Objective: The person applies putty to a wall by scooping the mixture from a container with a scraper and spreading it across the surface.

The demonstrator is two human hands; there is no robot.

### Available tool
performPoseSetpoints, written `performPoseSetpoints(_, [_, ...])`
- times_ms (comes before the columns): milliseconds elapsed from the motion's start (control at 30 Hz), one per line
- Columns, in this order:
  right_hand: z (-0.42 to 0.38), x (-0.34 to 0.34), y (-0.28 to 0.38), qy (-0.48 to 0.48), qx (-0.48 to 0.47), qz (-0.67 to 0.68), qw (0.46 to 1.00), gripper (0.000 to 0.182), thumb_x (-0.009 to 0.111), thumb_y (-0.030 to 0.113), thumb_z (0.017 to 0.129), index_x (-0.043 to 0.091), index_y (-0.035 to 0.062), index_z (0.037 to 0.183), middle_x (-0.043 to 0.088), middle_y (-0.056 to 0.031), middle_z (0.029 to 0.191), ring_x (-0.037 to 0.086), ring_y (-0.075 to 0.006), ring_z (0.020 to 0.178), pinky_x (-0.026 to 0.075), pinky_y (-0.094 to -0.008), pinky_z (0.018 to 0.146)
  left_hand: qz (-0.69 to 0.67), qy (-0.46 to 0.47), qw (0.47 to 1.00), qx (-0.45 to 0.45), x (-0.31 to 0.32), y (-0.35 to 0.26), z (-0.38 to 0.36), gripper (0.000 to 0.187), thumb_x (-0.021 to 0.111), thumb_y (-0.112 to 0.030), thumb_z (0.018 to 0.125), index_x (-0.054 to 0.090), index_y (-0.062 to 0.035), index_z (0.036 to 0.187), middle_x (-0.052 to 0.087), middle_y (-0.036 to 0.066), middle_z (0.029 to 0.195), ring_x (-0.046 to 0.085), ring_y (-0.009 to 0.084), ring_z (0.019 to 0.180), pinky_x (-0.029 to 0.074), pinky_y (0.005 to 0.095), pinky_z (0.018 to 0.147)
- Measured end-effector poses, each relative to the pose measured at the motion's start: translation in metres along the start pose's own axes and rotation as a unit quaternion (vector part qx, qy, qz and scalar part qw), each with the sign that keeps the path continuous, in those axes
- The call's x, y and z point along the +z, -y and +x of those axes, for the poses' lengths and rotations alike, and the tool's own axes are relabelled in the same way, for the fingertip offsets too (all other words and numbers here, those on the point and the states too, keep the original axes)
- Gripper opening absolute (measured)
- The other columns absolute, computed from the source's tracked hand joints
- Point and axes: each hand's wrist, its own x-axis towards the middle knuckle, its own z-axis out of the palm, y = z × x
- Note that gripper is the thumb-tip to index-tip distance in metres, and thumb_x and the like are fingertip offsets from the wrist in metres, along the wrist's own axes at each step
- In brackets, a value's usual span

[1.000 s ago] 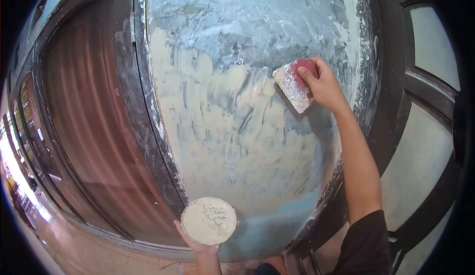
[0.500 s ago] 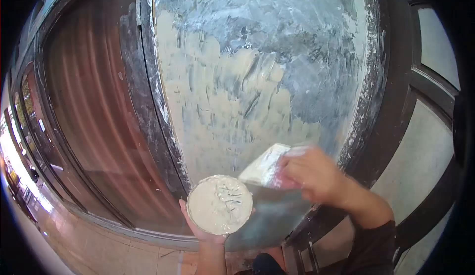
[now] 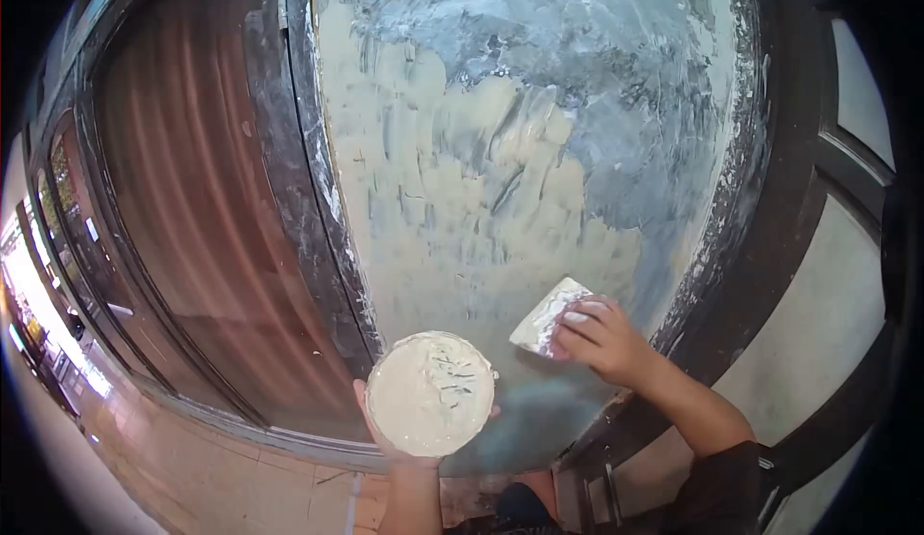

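My left hand (image 3: 414,460) cups a round tub (image 3: 491,381) from below and behind. Off-white putty (image 3: 409,395) fills it nearly to the rim, with dark grooves scraped into its right part. A wide putty knife (image 3: 545,318), coated in the same paste, is gripped in my right hand (image 3: 604,344); its handle is mostly hidden by the fingers. The blade points left, up and to the right of the tub, in front of the wall panel (image 3: 597,189). Fresh beige putty (image 3: 423,179) covers the panel's left and lower area in uneven strokes, while bare grey shows above and right.
Dark, paint-smeared frame posts (image 3: 308,169) border the panel on the left. A brown curtain (image 3: 183,189) hangs behind glass further left. Dark woodwork with pale panes (image 3: 808,294) stands at the right. Tiled floor (image 3: 241,482) lies below.
The putty knife has moved right, away from the tub's edge, and my right hand is less blurred. The tub stays nearly in place while the view has shifted slightly.
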Motion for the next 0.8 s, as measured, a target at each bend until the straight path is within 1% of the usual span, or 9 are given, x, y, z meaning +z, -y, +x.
performPoseSetpoints(67, [-0.007,0.005,-0.002,-0.012,0.064,0.031,0.997,0.037,0.067,0.012,0.080,0.068,0.0024,0.115,0.067,-0.0110,0.118,0.062,-0.0317,0.113,0.047,-0.0478,0.101,0.004,0.018,1.000,0.005,0.000,-0.002,-0.001,0.096,0.033,-0.082,0.092,0.037,-0.0114,0.157,0.036,0.022,0.160,0.037,0.0562,0.139,0.028,0.0905,0.097])
performPoseSetpoints(333, [0.022,-0.011,0.048,-0.042,0.019,0.084,0.995,0.038,0.073,0.016,0.078,0.071,0.0052,0.114,0.068,-0.0087,0.120,0.064,-0.0293,0.110,0.050,-0.0484,0.095,-0.149,-0.052,0.985,0.070,-0.016,0.004,0.003,0.086,0.035,-0.075,0.098,0.048,-0.0075,0.151,0.047,0.018,0.155,0.050,0.0447,0.135,0.040,0.0654,0.111])
performPoseSetpoints(367, [0.022,-0.010,0.054,-0.053,0.006,0.090,0.994,0.035,0.073,0.015,0.079,0.071,0.0061,0.113,0.068,-0.0082,0.119,0.064,-0.0286,0.109,0.050,-0.0482,0.095,-0.053,-0.037,0.994,0.091,-0.013,0.007,0.003,0.085,0.034,-0.073,0.100,0.049,-0.0052,0.149,0.052,0.018,0.151,0.052,0.0402,0.134,0.043,0.0549,0.112])
performPoseSetpoints(500, [0.015,-0.016,0.044,-0.011,0.055,0.143,0.988,0.027,0.074,0.008,0.081,0.071,0.0059,0.107,0.070,-0.0092,0.114,0.066,-0.0253,0.103,0.051,-0.0421,0.094,0.014,-0.105,0.988,0.116,-0.021,0.006,0.004,0.085,0.034,-0.074,0.100,0.049,-0.0060,0.150,0.051,0.017,0.152,0.052,0.0399,0.134,0.043,0.0572,0.112])
performPoseSetpoints(567, [0.024,-0.016,0.041,-0.031,0.250,0.289,0.923,0.019,0.073,0.004,0.087,0.068,0.0013,0.105,0.070,-0.0134,0.108,0.068,-0.0264,0.094,0.054,-0.0353,0.086,-0.073,0.139,0.987,0.034,-0.007,0.004,0.005,0.091,0.030,-0.077,0.098,0.043,-0.0063,0.153,0.046,0.018,0.155,0.049,0.0384,0.138,0.041,0.0550,0.114])
performPoseSetpoints(600, [0.032,-0.015,0.037,-0.031,0.251,0.290,0.923,0.019,0.073,0.004,0.087,0.068,0.0013,0.105,0.070,-0.0134,0.108,0.068,-0.0264,0.094,0.054,-0.0353,0.086,-0.074,0.137,0.987,0.033,-0.010,0.005,0.006,0.091,0.030,-0.077,0.098,0.043,-0.0063,0.153,0.046,0.018,0.155,0.049,0.0384,0.138,0.041,0.0550,0.114])
performPoseSetpoints(667, [0.044,-0.009,0.026,0.020,0.419,0.522,0.743,0.017,0.070,0.009,0.095,0.066,-0.0015,0.108,0.071,-0.0159,0.107,0.069,-0.0286,0.093,0.054,-0.0342,0.083,0.011,-0.046,0.992,0.116,-0.019,0.010,0.009,0.084,0.033,-0.072,0.100,0.049,-0.0065,0.150,0.050,0.017,0.153,0.052,0.0389,0.135,0.043,0.0576,0.112])
performPoseSetpoints(700, [0.047,-0.004,0.020,0.100,0.443,0.600,0.658,0.023,0.070,0.016,0.098,0.065,-0.0031,0.111,0.071,-0.0165,0.102,0.070,-0.0252,0.098,0.053,-0.0325,0.085,0.011,-0.046,0.992,0.114,-0.021,0.013,0.010,0.084,0.033,-0.072,0.100,0.049,-0.0065,0.150,0.050,0.017,0.153,0.052,0.0389,0.135,0.043,0.0576,0.112])
performPoseSetpoints(800, [0.046,0.015,0.013,0.222,0.405,0.471,0.752,0.031,0.072,0.021,0.096,0.065,-0.0042,0.113,0.072,-0.0173,0.100,0.071,-0.0248,0.098,0.054,-0.0339,0.086,-0.025,-0.014,0.994,0.110,-0.022,0.016,0.012,0.084,0.033,-0.072,0.100,0.049,-0.0069,0.150,0.050,0.017,0.152,0.052,0.0376,0.135,0.044,0.0564,0.112])
